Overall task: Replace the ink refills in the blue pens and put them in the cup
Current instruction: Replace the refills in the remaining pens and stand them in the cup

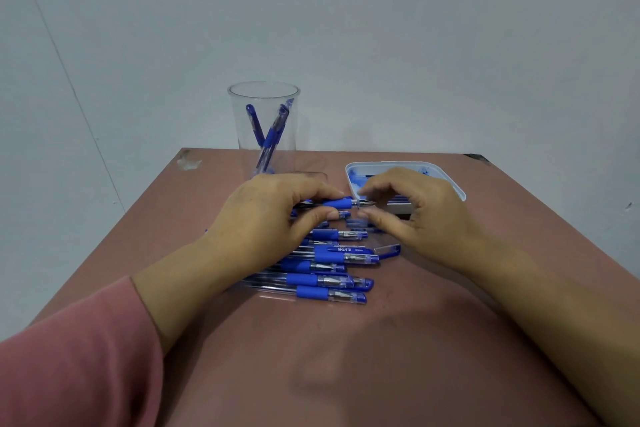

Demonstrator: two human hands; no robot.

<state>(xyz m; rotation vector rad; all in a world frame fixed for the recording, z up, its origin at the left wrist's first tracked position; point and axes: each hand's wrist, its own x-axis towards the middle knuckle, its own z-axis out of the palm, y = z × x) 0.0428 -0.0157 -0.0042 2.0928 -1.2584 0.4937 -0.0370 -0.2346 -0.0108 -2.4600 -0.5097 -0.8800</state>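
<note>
There is a single view, from a wide-angle camera worn on the person's head. It faces forward and tilts down over the reddish table (346, 357). The table's far edge crosses at about mid-height, so the pale wall (381, 28) fills the upper half. The lens sits close. The left hand (266, 215) and right hand (415, 215) occupy the middle, with forearms entering from the lower corners and a pink sleeve (69, 374) at bottom left. The blue pen (337, 202) gripped by the left hand lies almost dead centre. The clear cup (265, 114) stands at the far edge, slightly left of centre, and the white tray (350, 180) lies to its right.
</note>
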